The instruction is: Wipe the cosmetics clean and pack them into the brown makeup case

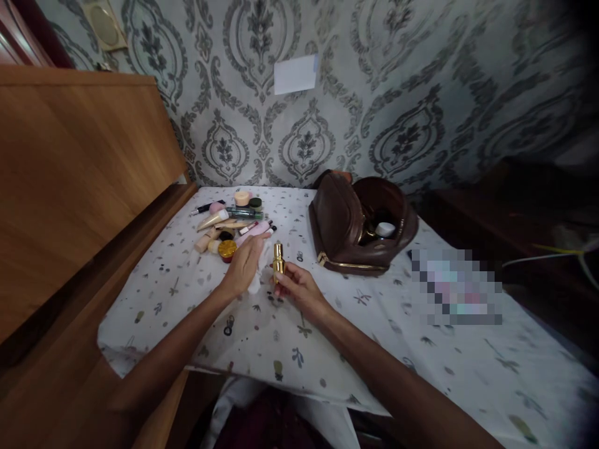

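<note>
My right hand (302,288) grips a shiny gold tube (278,254), lipstick-like and held upright, between thumb and fingers. Just left of it, my left hand (246,265) holds a crumpled white tissue (255,284) that shows below and beside the palm. The two hands are close together above the patterned cloth. Beyond my left hand lies a pile of cosmetics: a gold-lidded jar (227,251), a cream tube (213,219), a peach-lidded jar (242,198) and several pens and small tubes. An open brown bag (337,218) stands to the right, with a white-lidded jar (385,229) inside.
The table (327,368) is covered by a white cloth with small plant prints. A wooden cabinet (84,181) borders it on the left. A pixelated flat object (456,287) lies to the right, near a pale cable (538,257). Patterned wallpaper rises behind.
</note>
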A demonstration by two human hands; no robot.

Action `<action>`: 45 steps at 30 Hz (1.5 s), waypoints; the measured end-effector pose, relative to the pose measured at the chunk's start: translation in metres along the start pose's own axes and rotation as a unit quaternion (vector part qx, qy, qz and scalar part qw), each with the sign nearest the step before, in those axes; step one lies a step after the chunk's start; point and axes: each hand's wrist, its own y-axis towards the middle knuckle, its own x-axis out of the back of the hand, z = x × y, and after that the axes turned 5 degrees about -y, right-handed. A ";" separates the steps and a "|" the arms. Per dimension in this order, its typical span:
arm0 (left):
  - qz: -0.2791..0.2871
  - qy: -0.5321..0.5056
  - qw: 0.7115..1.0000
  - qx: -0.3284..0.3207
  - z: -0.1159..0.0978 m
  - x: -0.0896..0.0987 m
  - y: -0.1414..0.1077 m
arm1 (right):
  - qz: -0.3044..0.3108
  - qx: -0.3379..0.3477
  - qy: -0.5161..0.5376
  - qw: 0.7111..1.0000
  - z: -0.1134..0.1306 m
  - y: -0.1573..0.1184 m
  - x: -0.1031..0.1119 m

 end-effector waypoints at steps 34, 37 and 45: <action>0.029 -0.269 0.945 0.184 0.036 -0.043 0.002 | -0.030 0.024 0.036 0.999 -0.002 0.005 0.010; 0.071 -0.232 0.957 0.160 0.031 -0.039 0.002 | -0.058 0.030 0.064 0.996 -0.002 0.006 0.011; 0.107 -0.237 0.956 0.136 0.023 -0.033 0.003 | -0.022 -0.021 0.127 0.991 0.004 0.005 0.016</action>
